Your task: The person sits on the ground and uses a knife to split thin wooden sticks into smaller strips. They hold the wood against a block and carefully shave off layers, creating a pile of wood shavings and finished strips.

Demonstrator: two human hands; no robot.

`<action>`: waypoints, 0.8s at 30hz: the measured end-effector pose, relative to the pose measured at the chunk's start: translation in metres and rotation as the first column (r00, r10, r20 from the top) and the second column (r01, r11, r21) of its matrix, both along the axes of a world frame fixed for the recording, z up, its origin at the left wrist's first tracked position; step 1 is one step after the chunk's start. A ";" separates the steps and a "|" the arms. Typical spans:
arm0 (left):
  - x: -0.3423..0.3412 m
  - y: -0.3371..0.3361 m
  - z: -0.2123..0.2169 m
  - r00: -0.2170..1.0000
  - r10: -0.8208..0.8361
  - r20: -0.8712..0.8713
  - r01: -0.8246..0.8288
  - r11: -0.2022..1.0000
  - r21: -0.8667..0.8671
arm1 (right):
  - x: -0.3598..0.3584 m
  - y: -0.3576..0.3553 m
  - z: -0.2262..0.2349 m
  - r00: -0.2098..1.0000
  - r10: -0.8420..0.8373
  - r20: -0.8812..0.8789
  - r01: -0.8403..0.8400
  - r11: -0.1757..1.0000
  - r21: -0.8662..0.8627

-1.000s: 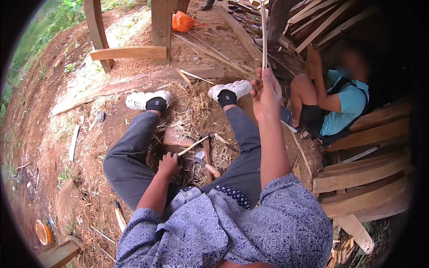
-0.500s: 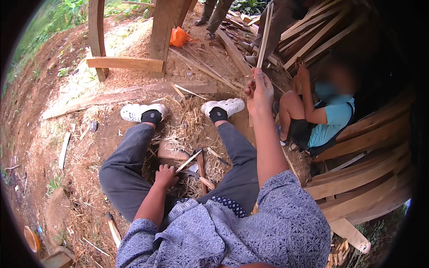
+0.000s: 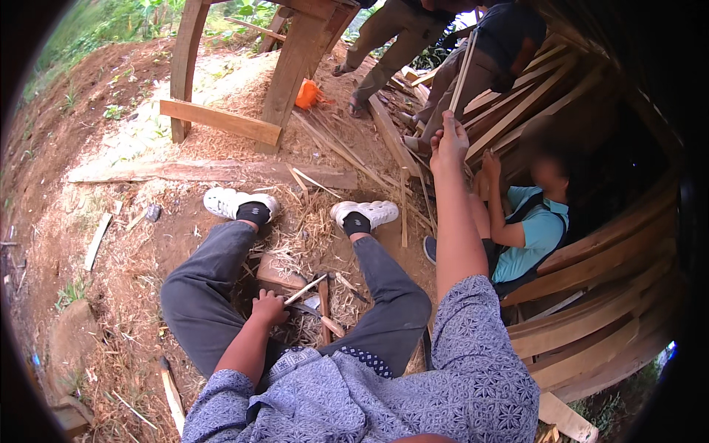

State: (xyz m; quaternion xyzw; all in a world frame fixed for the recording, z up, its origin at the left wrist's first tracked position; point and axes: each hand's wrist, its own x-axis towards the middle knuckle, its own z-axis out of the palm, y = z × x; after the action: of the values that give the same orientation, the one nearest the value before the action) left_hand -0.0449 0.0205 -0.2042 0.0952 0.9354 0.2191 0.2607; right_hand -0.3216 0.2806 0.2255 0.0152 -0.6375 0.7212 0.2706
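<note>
My right hand (image 3: 449, 140) is raised at the end of an outstretched arm. It is closed on thin pale wooden strips (image 3: 464, 74), which point up and away. Low between my legs, my left hand (image 3: 270, 306) curls around the near end of a pale wooden stick (image 3: 305, 289). Beside that hand lies a knife with a wooden handle (image 3: 332, 326) and a dark blade. A reddish-brown wooden bar (image 3: 324, 303) lies just right of it. Beyond the left hand, a wooden block (image 3: 281, 272) rests among shavings.
A person in a light blue shirt (image 3: 545, 229) sits close on the right, by stacked curved planks (image 3: 591, 299). Two people stand farther off, one in dark trousers (image 3: 443, 92). A long plank (image 3: 221, 172) lies past my shoes; an orange bag (image 3: 309, 94) sits beside wooden posts (image 3: 292, 70).
My right arm has stretched farther out and to the right with the strips. My left hand stays low with its stick. The view has tilted up, showing more of the standing people.
</note>
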 end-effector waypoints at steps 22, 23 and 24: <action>-0.001 -0.002 -0.002 0.999 -0.007 0.037 0.005 0.999 0.046 | -0.024 -0.013 0.053 0.997 -0.074 -0.024 0.075 0.996 0.038; -0.002 -0.003 -0.004 0.999 -0.002 0.038 0.000 0.999 0.051 | -0.027 -0.014 0.055 0.997 -0.079 -0.025 0.081 0.995 0.059; -0.001 -0.003 -0.007 0.999 0.000 0.042 -0.002 0.999 0.049 | -0.031 -0.016 0.056 0.996 -0.093 -0.010 0.093 0.993 0.065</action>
State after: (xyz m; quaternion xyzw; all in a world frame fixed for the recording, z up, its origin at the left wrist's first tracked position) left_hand -0.0458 0.0171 -0.2107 0.0963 0.9242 0.2438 0.2776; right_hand -0.3530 0.2646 0.2810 -0.0033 -0.6600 0.6864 0.3054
